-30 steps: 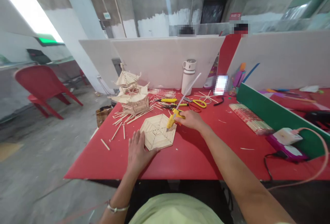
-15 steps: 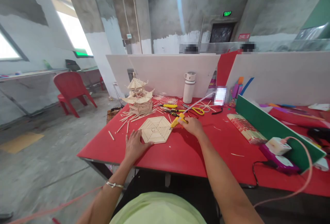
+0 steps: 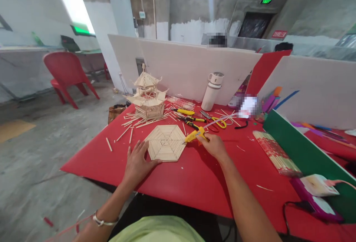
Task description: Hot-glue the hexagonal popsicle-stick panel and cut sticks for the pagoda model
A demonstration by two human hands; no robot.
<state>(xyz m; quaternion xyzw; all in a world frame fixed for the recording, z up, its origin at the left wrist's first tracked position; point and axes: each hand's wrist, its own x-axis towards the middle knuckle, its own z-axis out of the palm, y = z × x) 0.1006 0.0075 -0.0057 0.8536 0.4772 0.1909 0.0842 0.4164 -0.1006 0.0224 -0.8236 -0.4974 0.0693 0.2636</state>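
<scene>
My right hand (image 3: 213, 146) is closed round the handle of a yellow hot glue gun (image 3: 195, 134), with a long clear glue stick (image 3: 222, 118) poking out of its back. The nozzle is at the right corner of a flat hexagonal panel (image 3: 167, 143) made of thin wooden sticks. It lies flat on the red table. My left hand (image 3: 139, 162) rests with spread fingers against the panel's left and lower edge. Behind the panel stands a pagoda model (image 3: 148, 95) of the same sticks, with loose sticks (image 3: 129, 123) scattered round its base.
Yellow-handled pliers (image 3: 194, 119), a yellow cutter (image 3: 183, 111) and scissors (image 3: 218, 121) lie behind the glue gun. A white flask (image 3: 212, 91) stands by the partition (image 3: 178, 64). On the right are a pack of sticks (image 3: 275, 153), a green board (image 3: 294, 153) and a purple power strip (image 3: 319, 201).
The glue gun's nozzle has moved from over the panel's right part out to its right corner, and the gun tilts flatter. My left hand stays at the panel's edge. The camera view has shifted.
</scene>
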